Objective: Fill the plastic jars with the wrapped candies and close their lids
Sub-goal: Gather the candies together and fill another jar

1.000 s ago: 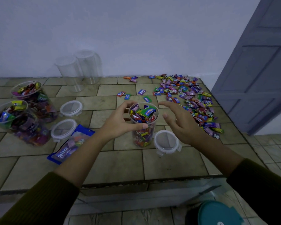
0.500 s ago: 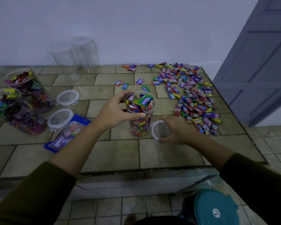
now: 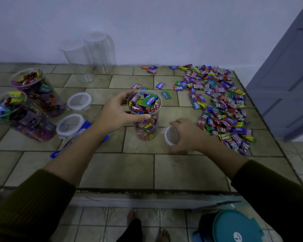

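A clear plastic jar [image 3: 145,126] full of wrapped candies stands in the middle of the tiled counter. My left hand [image 3: 115,112] grips its rim from the left, thumb across the front. My right hand [image 3: 185,135] holds a clear round lid [image 3: 171,136] tilted on edge just right of the jar. A wide heap of loose wrapped candies [image 3: 220,105] covers the counter's right side. Two filled open jars [image 3: 33,105] stand at the far left, with two loose lids [image 3: 79,100] beside them.
Two empty clear jars [image 3: 89,55] stand at the back by the wall. A blue candy bag [image 3: 84,126] lies partly under my left forearm. The counter's front edge [image 3: 147,191] is below my arms. A teal-lidded bucket [image 3: 234,227] sits on the floor; a grey door [image 3: 287,81] is at right.
My right hand came down from above the jar onto the lid beside it, took hold of it and tipped it up on edge. My left hand stayed on the jar's rim.
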